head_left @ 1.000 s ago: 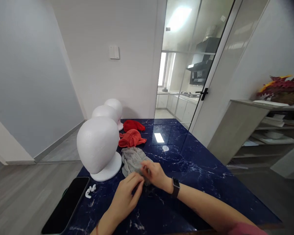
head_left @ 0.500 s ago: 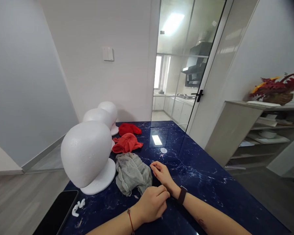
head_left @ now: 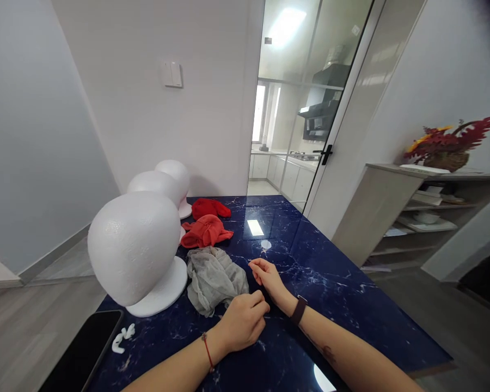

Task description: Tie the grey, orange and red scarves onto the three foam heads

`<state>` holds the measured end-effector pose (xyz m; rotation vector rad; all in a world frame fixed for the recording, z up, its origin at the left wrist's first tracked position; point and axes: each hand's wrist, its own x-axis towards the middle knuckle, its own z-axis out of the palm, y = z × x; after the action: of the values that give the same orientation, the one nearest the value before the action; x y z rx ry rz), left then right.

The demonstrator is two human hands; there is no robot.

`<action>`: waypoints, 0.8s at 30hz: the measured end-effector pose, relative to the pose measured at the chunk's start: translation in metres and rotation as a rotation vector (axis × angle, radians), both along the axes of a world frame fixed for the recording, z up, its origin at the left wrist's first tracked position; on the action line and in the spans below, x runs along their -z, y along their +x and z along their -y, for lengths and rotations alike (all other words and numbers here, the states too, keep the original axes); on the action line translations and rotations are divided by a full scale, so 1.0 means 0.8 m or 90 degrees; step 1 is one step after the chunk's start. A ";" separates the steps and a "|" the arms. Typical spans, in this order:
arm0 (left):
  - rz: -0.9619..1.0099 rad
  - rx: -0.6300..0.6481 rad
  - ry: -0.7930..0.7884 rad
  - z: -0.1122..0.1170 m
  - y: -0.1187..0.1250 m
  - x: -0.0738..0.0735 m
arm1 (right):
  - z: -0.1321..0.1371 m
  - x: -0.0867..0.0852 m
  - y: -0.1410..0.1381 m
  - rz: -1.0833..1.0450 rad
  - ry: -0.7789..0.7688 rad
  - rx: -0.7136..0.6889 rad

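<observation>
A crumpled grey cloth (head_left: 214,278) lies on the dark blue marble table (head_left: 310,283), beside the base of a white foam head form (head_left: 134,246). My left hand (head_left: 242,320) rests on the table just in front of the cloth, its fingers curled in a loose fist with nothing visible in them. Just right of the cloth, my right hand (head_left: 267,276), with a dark watch on the wrist, rests with curled fingers that hold nothing I can see. Neither hand touches the cloth.
Two more white head forms (head_left: 155,182) (head_left: 175,171) stand behind the first. An orange-red hat (head_left: 204,231) and a red hat (head_left: 210,207) lie further back. A black phone (head_left: 84,351) and a small white piece (head_left: 122,337) sit at the near left. A shelf unit (head_left: 416,212) stands to the right.
Both hands have let go of the grey cloth and drawn back from it. The left hand now rests as a loose fist in front; the view shifted slightly.
</observation>
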<state>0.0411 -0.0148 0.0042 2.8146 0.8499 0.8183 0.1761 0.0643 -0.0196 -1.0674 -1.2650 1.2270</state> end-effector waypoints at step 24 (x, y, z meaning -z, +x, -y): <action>0.080 0.026 -0.124 -0.004 -0.008 0.002 | -0.008 0.013 -0.009 0.086 0.056 -0.074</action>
<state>0.0349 -0.0117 0.0023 2.5739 0.8034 0.8478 0.1692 0.0708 -0.0303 -1.0391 -1.4897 1.1897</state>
